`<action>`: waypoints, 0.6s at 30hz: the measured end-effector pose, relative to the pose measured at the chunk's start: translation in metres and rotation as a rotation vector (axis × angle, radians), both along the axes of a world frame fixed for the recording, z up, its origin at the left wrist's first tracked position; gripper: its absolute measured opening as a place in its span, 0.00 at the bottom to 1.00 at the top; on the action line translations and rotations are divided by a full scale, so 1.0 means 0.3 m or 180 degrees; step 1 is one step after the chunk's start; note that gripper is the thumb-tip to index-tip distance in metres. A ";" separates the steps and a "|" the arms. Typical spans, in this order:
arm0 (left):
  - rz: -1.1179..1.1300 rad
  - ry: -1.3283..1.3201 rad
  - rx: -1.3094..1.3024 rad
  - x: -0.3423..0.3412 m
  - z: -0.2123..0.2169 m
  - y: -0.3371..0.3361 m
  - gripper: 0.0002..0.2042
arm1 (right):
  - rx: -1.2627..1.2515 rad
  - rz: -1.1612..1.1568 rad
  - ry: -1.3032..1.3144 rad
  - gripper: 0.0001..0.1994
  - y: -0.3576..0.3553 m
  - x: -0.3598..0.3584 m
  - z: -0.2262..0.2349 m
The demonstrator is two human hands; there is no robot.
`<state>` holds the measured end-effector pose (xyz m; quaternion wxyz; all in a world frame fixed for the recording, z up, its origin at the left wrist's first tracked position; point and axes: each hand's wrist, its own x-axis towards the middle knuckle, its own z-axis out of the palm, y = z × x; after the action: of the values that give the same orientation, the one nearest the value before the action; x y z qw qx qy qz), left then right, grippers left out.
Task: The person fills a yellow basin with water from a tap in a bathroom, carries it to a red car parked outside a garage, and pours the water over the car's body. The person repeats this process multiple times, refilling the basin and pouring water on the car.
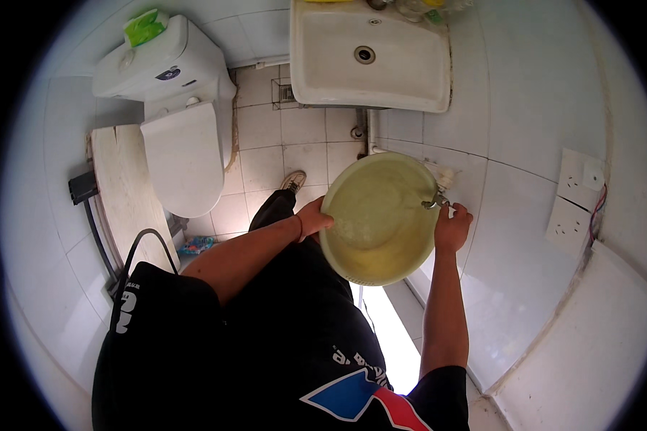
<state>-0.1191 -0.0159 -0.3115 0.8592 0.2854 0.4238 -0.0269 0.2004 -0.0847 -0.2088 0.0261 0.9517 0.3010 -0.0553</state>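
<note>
A round, pale green plastic basin (pixel 378 215) is held in front of me, beside the right-hand wall. What looks like shallow water lies in it. My left hand (pixel 314 219) is closed on the basin's left rim, with the thumb over the edge. At the basin's right edge, a small metal tap (pixel 434 202) juts from the wall, its spout over the basin. My right hand (pixel 453 227) has its fingers closed at the tap's handle; the fingers partly hide the handle.
Ahead is a white washbasin (pixel 410 68) with a drain. A white toilet (pixel 183 158) with its lid down stands left, a green tissue pack (pixel 145 27) on its tank. A wooden board (pixel 133 194) leans nearby. Wall sockets (pixel 576 194) are at right; a floor drain (pixel 286 93) lies ahead.
</note>
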 end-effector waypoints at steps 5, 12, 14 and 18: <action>-0.0091 0.0113 0.0081 0.005 -0.003 0.002 0.36 | 0.0284 0.0943 -0.0315 0.14 -0.047 -0.007 -0.022; -0.0093 0.0120 0.0151 -0.001 -0.014 0.004 0.32 | 0.0165 0.0909 -0.0124 0.16 -0.038 -0.025 -0.010; -0.0099 0.0128 0.0157 0.001 -0.012 0.004 0.32 | 0.0157 0.0889 -0.0086 0.16 -0.042 -0.021 -0.015; -0.0154 0.0127 0.0210 0.004 -0.023 0.001 0.33 | 0.0167 0.0928 -0.0183 0.17 -0.043 -0.011 -0.018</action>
<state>-0.1180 -0.0156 -0.3183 0.8398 0.3232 0.4345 -0.0394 0.1971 -0.0977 -0.2143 0.0176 0.8994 0.4365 -0.0157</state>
